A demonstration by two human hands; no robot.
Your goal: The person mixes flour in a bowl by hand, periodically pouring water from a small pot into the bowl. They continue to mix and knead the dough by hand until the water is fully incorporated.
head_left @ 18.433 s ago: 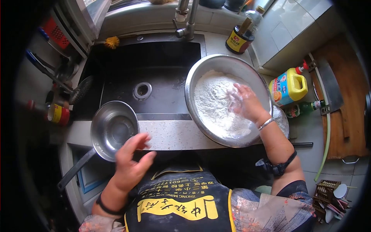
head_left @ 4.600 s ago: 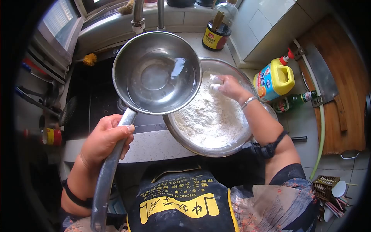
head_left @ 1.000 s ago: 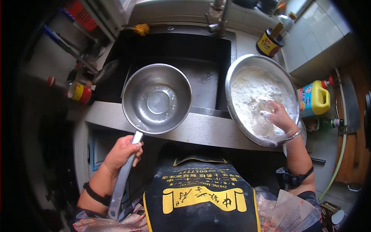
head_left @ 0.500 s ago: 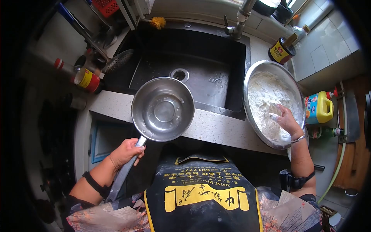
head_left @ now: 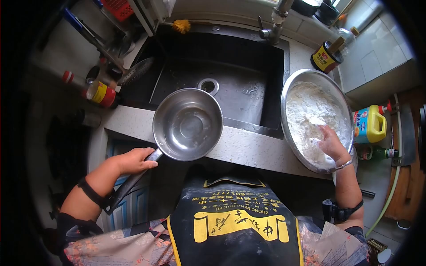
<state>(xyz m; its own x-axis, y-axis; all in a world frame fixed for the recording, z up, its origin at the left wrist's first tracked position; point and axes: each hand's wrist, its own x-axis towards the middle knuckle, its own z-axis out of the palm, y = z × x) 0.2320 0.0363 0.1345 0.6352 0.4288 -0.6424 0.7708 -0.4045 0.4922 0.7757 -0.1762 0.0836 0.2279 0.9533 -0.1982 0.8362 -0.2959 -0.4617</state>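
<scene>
Left hand (head_left: 135,160) on the saucepan's handle (head_left: 128,186) close to the pan body, thumb side against it; can't tell whether the fingers close around it. Saucepan (head_left: 208,133) sits in view over the counter's front edge, near rim past that edge, far rim overlapping the sink; can't tell if it rests or is held up. Handle juts outward, pointing down-left toward the forearm, so little room there. Sink (head_left: 230,99) opens behind the saucepan, drain (head_left: 208,86) just beyond the rim. Counter (head_left: 248,148) strip separates saucepan and bowl, giving sideways room. Bowl (head_left: 284,106) right of sink, left rim next to the sink edge, near rim at the counter front, white powder (head_left: 306,106) inside. Right hand (head_left: 332,144) inside the bowl, fingers bent, thumb apart, tips in powder. Yellow jug (head_left: 370,125) and green bottle (head_left: 379,153) crowd its right side.
</scene>
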